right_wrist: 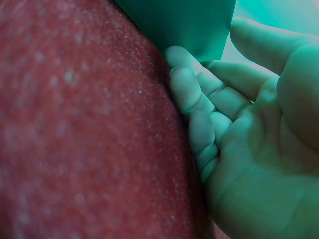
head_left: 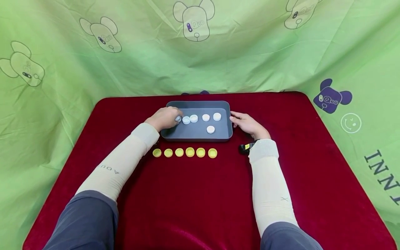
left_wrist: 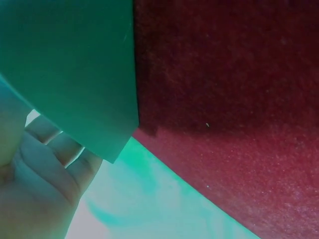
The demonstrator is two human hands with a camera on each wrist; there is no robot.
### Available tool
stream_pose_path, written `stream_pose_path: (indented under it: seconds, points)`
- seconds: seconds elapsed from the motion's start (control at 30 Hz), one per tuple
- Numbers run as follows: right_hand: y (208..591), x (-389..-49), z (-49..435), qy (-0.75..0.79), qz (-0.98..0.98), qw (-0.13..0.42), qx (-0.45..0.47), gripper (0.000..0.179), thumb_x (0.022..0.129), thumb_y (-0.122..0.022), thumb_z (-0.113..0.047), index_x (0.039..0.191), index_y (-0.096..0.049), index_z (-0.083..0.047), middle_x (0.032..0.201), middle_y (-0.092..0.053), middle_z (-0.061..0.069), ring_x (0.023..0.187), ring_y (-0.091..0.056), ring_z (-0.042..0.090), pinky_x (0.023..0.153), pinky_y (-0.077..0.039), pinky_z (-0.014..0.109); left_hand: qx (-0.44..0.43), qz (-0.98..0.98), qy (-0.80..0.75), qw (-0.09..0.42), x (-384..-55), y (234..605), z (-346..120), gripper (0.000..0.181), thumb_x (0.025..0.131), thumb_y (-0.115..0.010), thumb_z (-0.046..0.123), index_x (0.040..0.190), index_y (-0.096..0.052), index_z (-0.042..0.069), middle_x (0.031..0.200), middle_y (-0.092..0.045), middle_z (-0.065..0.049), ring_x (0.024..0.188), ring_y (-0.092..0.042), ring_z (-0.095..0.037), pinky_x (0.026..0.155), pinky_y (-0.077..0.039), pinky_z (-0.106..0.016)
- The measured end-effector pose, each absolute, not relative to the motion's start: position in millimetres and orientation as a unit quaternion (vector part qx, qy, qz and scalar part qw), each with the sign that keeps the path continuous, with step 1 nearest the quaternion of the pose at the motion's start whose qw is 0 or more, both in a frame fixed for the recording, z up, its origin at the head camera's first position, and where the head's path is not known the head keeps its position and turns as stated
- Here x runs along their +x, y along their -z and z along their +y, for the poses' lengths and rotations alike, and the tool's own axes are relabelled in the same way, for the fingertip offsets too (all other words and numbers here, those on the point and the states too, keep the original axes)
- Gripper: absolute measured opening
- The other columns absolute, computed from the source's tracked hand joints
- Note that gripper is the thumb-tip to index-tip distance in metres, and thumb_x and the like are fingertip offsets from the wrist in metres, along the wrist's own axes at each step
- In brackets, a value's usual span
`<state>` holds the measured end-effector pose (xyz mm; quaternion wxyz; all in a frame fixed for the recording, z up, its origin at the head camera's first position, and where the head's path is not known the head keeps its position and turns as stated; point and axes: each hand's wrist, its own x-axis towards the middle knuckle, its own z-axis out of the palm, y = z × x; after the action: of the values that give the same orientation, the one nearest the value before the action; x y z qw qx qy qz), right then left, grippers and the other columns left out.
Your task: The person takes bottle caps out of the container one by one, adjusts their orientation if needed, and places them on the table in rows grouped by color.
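A shallow grey rectangular tray (head_left: 200, 133) sits on the red cloth, holding several bottle caps. My left hand (head_left: 167, 117) reaches over the tray's left end, and its fingertips pinch a pale blue bottle cap (head_left: 178, 118). Beside that cap are two more pale blue caps (head_left: 190, 119), and farther right lie three white caps (head_left: 210, 129). My right hand (head_left: 247, 123) holds the tray's right side, thumb at the rim. In the right wrist view its other fingers (right_wrist: 185, 89) curl low by the tray's corner (right_wrist: 199, 30). The left wrist view hides the left fingertips behind the tray wall (left_wrist: 75, 84).
A row of several yellow bottle caps (head_left: 190, 152) lies on the red cloth (head_left: 200, 194) in front of the tray. A black wrist device (head_left: 245, 148) shows by the right cuff. Green printed fabric (head_left: 250, 62) hangs behind the table.
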<state>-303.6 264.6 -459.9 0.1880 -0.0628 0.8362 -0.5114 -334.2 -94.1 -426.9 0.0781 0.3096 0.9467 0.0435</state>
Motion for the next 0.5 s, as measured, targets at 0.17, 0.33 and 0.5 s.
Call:
stream_pose_path:
  seconds: [0.17,0.33,0.5]
  points:
    - [460.1,-304.4,265.2,0.503,0.842,0.182,-0.067,0.055,0.102,-0.049,-0.035,0.152,-0.036,-0.013,0.092,-0.056,0.017,0.096,-0.053,0.029,0.101,-0.032,0.043,0.31,0.947,-0.043,0.073,-334.2,427.9,-94.2,0.027,0.089,-0.067,0.008,0.115,-0.071,0.015,0.114,-0.065,-0.007,0.1,-0.057,-0.023,0.084,-0.051,-0.041]
    - [459.4,-303.6,265.1,0.497,0.845,0.182,-0.072,0.055,0.103,-0.049,-0.034,0.152,-0.035,-0.012,0.092,-0.056,0.017,0.095,-0.053,0.029,0.1,-0.033,0.043,0.311,0.947,-0.036,0.07,-333.8,429.2,-93.9,0.023,0.088,-0.068,0.008,0.109,-0.072,0.016,0.108,-0.065,-0.007,0.094,-0.056,-0.023,0.078,-0.052,-0.04]
    - [459.8,-303.8,265.0,0.499,0.844,0.181,-0.072,0.055,0.102,-0.049,-0.034,0.151,-0.036,-0.012,0.093,-0.057,0.017,0.095,-0.053,0.029,0.1,-0.033,0.043,0.315,0.946,-0.031,0.065,-333.5,430.6,-94.6,0.02,0.089,-0.065,0.007,0.106,-0.073,0.016,0.105,-0.066,-0.006,0.089,-0.056,-0.023,0.075,-0.051,-0.039]
